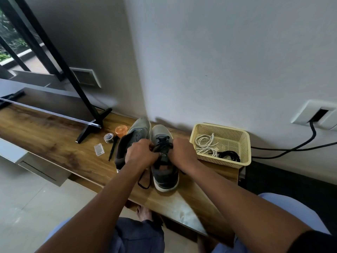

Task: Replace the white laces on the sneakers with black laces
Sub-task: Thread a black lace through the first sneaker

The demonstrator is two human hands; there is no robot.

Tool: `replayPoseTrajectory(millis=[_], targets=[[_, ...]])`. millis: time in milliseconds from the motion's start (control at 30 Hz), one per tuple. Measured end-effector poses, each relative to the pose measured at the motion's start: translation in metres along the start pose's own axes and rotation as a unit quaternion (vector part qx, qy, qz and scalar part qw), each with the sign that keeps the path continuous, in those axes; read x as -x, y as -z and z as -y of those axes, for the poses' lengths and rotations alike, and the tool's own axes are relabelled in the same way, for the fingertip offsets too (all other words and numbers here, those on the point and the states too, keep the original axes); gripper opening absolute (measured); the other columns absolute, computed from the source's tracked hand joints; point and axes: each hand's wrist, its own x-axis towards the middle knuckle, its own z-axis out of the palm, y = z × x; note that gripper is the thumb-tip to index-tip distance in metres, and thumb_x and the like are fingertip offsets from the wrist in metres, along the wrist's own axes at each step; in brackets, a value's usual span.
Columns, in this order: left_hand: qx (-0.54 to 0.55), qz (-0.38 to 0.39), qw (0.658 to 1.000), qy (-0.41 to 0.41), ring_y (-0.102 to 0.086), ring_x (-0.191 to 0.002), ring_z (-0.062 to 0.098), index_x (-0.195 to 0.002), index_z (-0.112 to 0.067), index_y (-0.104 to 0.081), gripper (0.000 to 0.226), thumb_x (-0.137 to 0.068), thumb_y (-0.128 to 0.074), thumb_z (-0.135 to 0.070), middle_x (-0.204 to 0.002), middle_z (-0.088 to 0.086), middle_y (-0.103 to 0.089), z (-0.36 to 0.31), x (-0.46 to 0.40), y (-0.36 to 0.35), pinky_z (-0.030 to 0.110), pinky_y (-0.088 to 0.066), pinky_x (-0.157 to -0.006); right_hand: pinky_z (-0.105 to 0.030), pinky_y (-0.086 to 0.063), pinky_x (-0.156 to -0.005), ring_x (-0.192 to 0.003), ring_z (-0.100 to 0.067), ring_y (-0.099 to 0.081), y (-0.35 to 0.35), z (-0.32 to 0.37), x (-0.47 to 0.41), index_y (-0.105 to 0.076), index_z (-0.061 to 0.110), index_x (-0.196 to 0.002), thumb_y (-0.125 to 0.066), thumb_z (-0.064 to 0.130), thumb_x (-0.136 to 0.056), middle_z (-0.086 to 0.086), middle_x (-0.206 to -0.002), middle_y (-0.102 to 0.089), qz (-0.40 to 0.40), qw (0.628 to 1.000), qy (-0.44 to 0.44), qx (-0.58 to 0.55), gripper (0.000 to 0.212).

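Lacing the right-hand sneaker (165, 161) with black lace (162, 143)

Left hand (141, 152) and right hand (183, 152) pinch lace ends at centre surface; pull evenly, keep flat. White laces (206, 144) lie in basket (245, 143), three o'clock.

No legible text or labels anywhere.

Lying on the wooden tabletop (54, 136): two sneakers (165, 172), basket (221, 161), tape roll (108, 138), orange cup (120, 131), clear box (99, 149), black tool (112, 149).

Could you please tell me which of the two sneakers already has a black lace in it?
The right sneaker, between both hands, has the black lace; the left sneaker beside it shows none.
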Motion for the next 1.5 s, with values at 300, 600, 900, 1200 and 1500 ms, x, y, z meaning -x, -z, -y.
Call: replayPoseTrajectory(millis=[300,600,900,1200,1500], targets=[[-0.074,0.087,0.993,-0.026,-0.073,-0.077,0.014,-0.079,-0.017,-0.081,0.030,-0.085,-0.081,-0.046,-0.072,-0.004,-0.077,0.004,-0.007,0.027,0.033,-0.060,-0.075,-0.032,-0.041,-0.064,-0.097,-0.034,-0.069,0.017,0.000,0.001,-0.067,0.018,-0.103,-0.069,0.038,-0.083,-0.006,-0.104,-0.071,-0.002,0.997,0.034,0.074,0.028],[0.028,0.054,0.998,-0.007,-0.072,-0.081,0.023,-0.075,-0.012,-0.078,0.027,-0.088,-0.083,-0.035,-0.078,0.008,-0.076,0.027,-0.011,0.056,0.031,-0.054,-0.071,-0.029,-0.041,-0.061,-0.087,-0.026,-0.069,0.038,0.004,-0.001,-0.062,0.022,-0.077,-0.078,0.050,-0.079,0.004,-0.077,-0.058,0.051,0.995,0.024,0.081,0.032],[0.262,-0.116,0.956,-0.065,-0.054,-0.058,0.020,-0.074,-0.028,-0.079,0.033,-0.091,-0.074,-0.056,-0.057,-0.008,-0.061,0.012,-0.012,0.070,0.034,-0.046,-0.062,-0.038,-0.056,-0.091,-0.107,-0.022,-0.067,0.075,0.025,-0.019,-0.054,0.013,-0.132,-0.052,0.006,-0.094,-0.006,-0.120,-0.068,0.113,0.967,-0.019,-0.229,0.039],[0.487,-0.088,0.835,-0.242,-0.045,-0.064,0.016,-0.120,-0.001,-0.074,0.025,-0.104,-0.054,-0.001,-0.074,0.003,-0.061,-0.035,0.011,0.100,0.031,-0.040,-0.063,-0.038,-0.066,-0.070,-0.075,-0.019,-0.078,0.126,0.058,-0.017,-0.062,0.010,-0.134,-0.040,0.005,-0.109,-0.010,-0.110,-0.072,-0.038,0.914,0.110,-0.389,0.033],[0.378,-0.143,0.848,-0.342,-0.062,-0.069,0.010,-0.114,-0.004,-0.076,0.027,-0.100,-0.055,0.007,-0.084,0.010,-0.071,-0.087,0.025,0.135,0.024,-0.051,-0.064,-0.027,-0.036,-0.065,-0.063,-0.008,-0.047,0.142,0.080,-0.011,-0.073,0.013,-0.104,-0.049,0.016,-0.100,0.017,-0.059,-0.053,-0.058,0.894,0.091,-0.435,0.024]])
